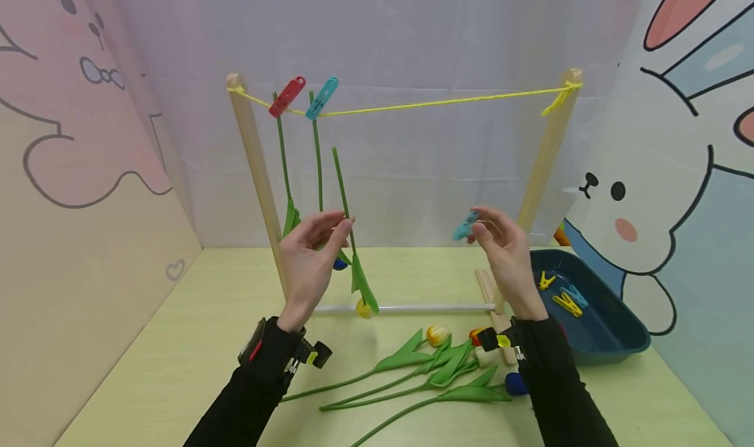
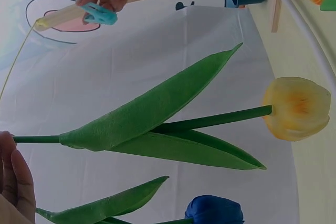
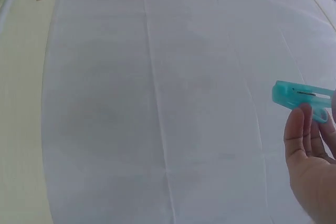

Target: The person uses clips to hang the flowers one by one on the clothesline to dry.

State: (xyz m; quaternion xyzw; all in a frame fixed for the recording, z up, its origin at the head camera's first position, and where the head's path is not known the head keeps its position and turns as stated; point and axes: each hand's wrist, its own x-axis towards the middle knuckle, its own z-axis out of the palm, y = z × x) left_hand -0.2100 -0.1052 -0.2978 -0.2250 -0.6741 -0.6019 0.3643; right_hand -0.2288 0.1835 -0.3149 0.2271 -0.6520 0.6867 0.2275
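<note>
Yellow tulip [image 1: 364, 308] hangs head down in front of the wooden rack [image 1: 254, 172], its stem pinched between the fingers of the left hand [image 1: 309, 254], just beside two other stems clipped to the yellow string [image 1: 436, 102] by a red peg [image 1: 287, 97] and a blue peg [image 1: 322, 98]. The right hand [image 1: 503, 250] pinches a light blue peg [image 1: 465, 225] in its fingers, raised below the string. More tulips [image 1: 436, 368] lie on the table [image 1: 177, 368], near a dark tray [image 1: 612, 342].

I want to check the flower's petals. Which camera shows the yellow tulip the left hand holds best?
The left wrist view: the yellow tulip fills it, close and sharp. The head view shows it small beneath the left hand; the right wrist view misses it.
</note>
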